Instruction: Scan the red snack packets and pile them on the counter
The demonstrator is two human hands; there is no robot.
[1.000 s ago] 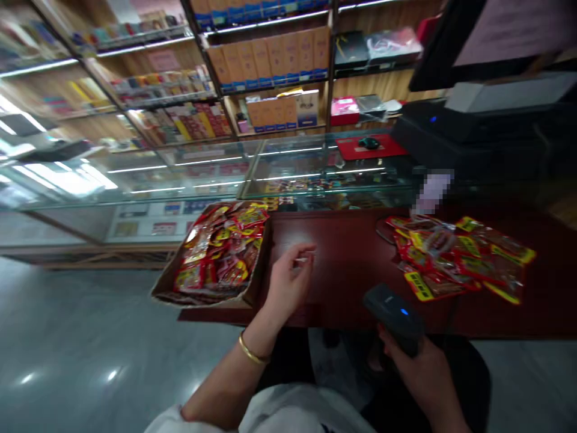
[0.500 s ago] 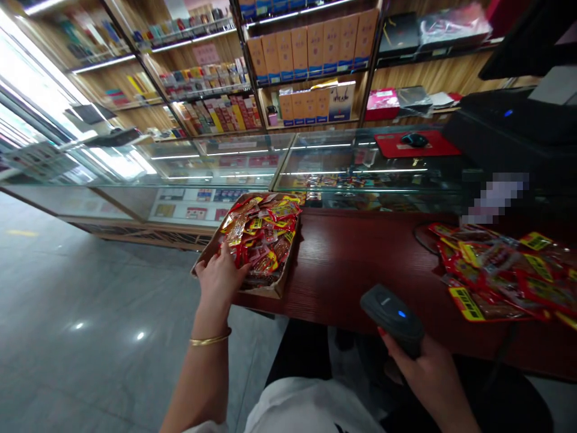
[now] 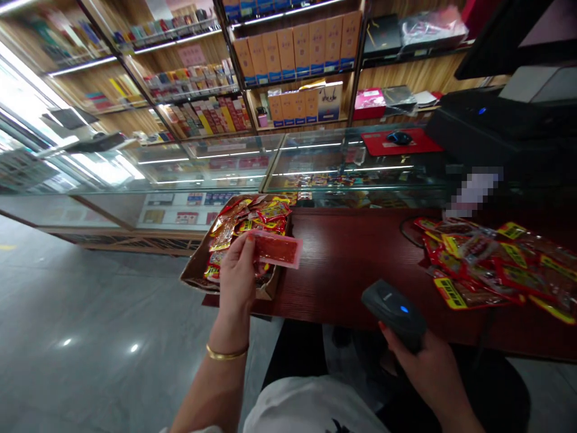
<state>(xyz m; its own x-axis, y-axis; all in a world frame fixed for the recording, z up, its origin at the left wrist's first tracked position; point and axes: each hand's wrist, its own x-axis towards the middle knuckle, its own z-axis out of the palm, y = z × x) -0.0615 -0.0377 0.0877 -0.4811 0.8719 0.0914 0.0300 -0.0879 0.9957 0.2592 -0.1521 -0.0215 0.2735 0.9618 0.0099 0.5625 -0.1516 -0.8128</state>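
My left hand [image 3: 238,264] pinches one end of a flat snack packet [image 3: 278,249], reddish brown with a pale pink edge. It is held above an open cardboard box [image 3: 267,291] filled with red and yellow snack packets [image 3: 273,210]. In my right hand [image 3: 428,364] is a dark grey barcode scanner [image 3: 392,310] with a lit blue light, its head tilted toward the upper left. A loose pile of similar snack packets [image 3: 491,264] lies on the right side of the dark red wooden table [image 3: 333,258].
Behind the table runs a glass display counter [image 3: 211,159]. On it are a black mouse [image 3: 399,138] on a red mouse pad [image 3: 374,143] and a black machine [image 3: 491,132] at the right. Shelves with orange boxes [image 3: 288,57] stand behind. A dark cable curves beside the pile.
My left hand has come up out of the box and moved right, now with a packet in it. The scanner stays nearly where it was. The view has shifted slightly.
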